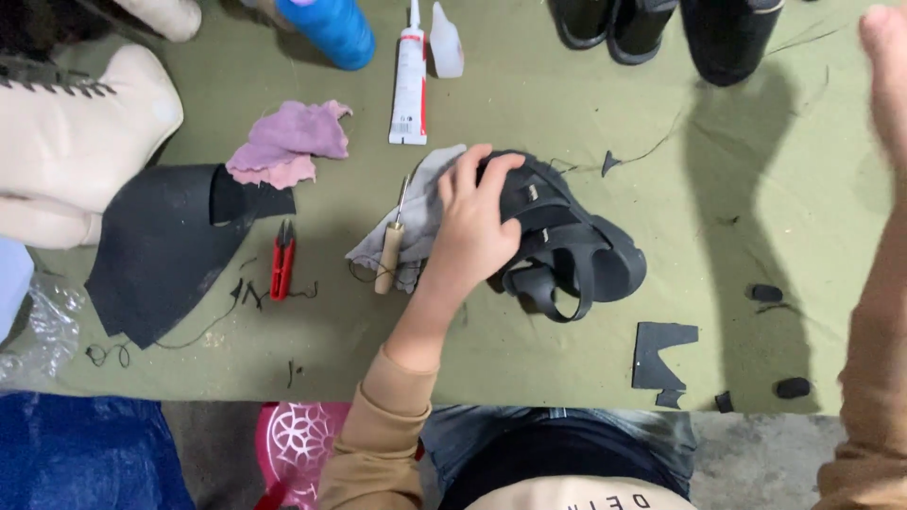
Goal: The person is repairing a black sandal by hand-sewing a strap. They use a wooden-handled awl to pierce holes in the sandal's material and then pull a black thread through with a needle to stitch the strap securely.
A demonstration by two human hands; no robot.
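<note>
So, left hand on a black strappy sandal mid-bench, right hand up in the air at the right edge.

Going left to right on the green bench (529,368): a cream boot (76,142) and a black rubber sheet (156,250) sit at the left edge, then a pink rag (288,142), red snips (282,260), a wooden-handled awl (390,250) lying on a grey cloth (420,212), and a glue tube (409,85) toward the far edge. The left hand (472,227) is curled down over the black sandal (576,255), fingers gripping its upper straps. Black offcuts (661,354) lie near the front edge. The right hand (888,76) is raised and blurry, looks open, holding nothing. My guess: glue and awl are down, straps look attached, so it's past the early stages, but can't tell what's left.
</note>
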